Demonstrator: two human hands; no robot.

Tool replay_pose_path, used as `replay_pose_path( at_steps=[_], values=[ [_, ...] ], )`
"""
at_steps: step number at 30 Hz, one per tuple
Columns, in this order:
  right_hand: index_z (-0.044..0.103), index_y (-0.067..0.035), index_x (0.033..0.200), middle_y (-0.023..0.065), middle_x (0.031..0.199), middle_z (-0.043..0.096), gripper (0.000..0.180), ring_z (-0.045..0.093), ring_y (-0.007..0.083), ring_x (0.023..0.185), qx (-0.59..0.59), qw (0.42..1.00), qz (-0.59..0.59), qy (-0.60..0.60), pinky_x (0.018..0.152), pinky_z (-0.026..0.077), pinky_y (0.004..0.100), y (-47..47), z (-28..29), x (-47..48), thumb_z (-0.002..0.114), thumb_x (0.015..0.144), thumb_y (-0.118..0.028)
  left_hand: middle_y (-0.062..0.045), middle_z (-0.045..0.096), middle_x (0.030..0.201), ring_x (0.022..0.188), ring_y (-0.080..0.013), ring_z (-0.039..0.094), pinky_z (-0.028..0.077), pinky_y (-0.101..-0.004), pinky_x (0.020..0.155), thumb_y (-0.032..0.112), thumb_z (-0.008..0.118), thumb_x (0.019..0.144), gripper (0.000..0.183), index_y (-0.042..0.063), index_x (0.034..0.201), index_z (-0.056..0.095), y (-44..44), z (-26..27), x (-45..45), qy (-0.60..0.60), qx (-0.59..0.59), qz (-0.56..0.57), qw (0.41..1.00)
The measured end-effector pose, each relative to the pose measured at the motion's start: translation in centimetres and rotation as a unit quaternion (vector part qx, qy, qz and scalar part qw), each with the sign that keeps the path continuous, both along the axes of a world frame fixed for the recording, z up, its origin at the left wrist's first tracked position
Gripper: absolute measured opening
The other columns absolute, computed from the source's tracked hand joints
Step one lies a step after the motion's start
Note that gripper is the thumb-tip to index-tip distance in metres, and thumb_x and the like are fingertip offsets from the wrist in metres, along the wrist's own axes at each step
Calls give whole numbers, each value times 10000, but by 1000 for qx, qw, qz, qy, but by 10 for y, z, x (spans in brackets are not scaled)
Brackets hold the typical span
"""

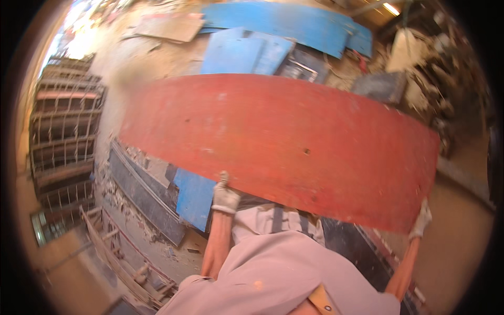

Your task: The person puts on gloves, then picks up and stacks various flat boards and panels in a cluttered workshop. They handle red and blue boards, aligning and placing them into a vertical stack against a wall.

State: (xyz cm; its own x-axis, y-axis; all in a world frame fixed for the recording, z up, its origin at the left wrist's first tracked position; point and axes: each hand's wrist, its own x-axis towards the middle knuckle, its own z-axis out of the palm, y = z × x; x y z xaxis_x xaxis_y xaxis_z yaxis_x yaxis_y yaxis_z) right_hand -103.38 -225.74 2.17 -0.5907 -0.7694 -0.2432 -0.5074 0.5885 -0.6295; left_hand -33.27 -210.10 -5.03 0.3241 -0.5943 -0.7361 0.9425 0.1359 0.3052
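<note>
A large red-faced board point(275, 138), scuffed and pierced by a small hole, spans the view in front of my body. My left hand point(226, 199), in a pale work glove, grips its near long edge with the thumb over the red face. At the right end my right hand point(422, 220), gloved as well, holds the short edge close to the near corner. The fingers of both hands are mostly hidden behind the board. Under the near edge, beside my left forearm, part of a blue panel point(195, 199) shows.
Blue panels point(275, 23) lie beyond the board among dust and debris. Dark planks point(143, 193) rest on the littered floor at left, near a wooden ladder-like frame point(118, 252). A wire-mesh rack point(67, 130) stands far left. Scrap point(421, 75) is heaped at upper right.
</note>
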Motion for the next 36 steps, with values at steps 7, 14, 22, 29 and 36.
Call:
replay_pose_path(
  at_steps=[7,14,22,29,36],
  values=[
    [682,65,1240,108,1149,712,559,650,199,990,-51,997,-42,41,884,531,356,49,-5,-44,603,1014,-440,-133,663,1282,1226,-326,608,482,-540,1091,68,668,955,363,28,1305,578,-4,-6,-30,-20,30,-27,999],
    [676,71,1233,121,1157,697,512,650,201,1006,-159,984,-72,-33,855,533,346,96,-50,-112,568,1030,-387,-108,681,1245,1157,-291,647,519,-523,1046,28,663,948,353,34,1293,587,-17,-1,-36,-76,12,-73,994],
    [641,52,1303,119,1273,661,521,635,254,1093,-42,984,-76,154,982,494,394,110,-62,-118,587,1021,-383,-113,698,1169,1033,-261,689,596,-446,924,0,699,920,350,37,1257,610,-22,15,-34,-112,42,-77,990],
    [644,36,1274,128,1236,656,499,633,248,1110,-99,986,-134,-9,948,516,396,104,-80,-7,612,1002,-380,-97,699,1164,1014,-237,685,593,-396,876,-56,690,901,448,55,1316,563,-60,60,4,-185,-10,-44,982],
    [620,34,1309,154,1310,614,524,603,285,1157,-64,978,-161,-112,986,498,443,91,-76,87,605,994,-385,-87,700,1180,965,-207,674,567,-367,843,-3,695,922,388,39,1295,596,-96,108,75,-288,-79,-56,953]
  ],
)
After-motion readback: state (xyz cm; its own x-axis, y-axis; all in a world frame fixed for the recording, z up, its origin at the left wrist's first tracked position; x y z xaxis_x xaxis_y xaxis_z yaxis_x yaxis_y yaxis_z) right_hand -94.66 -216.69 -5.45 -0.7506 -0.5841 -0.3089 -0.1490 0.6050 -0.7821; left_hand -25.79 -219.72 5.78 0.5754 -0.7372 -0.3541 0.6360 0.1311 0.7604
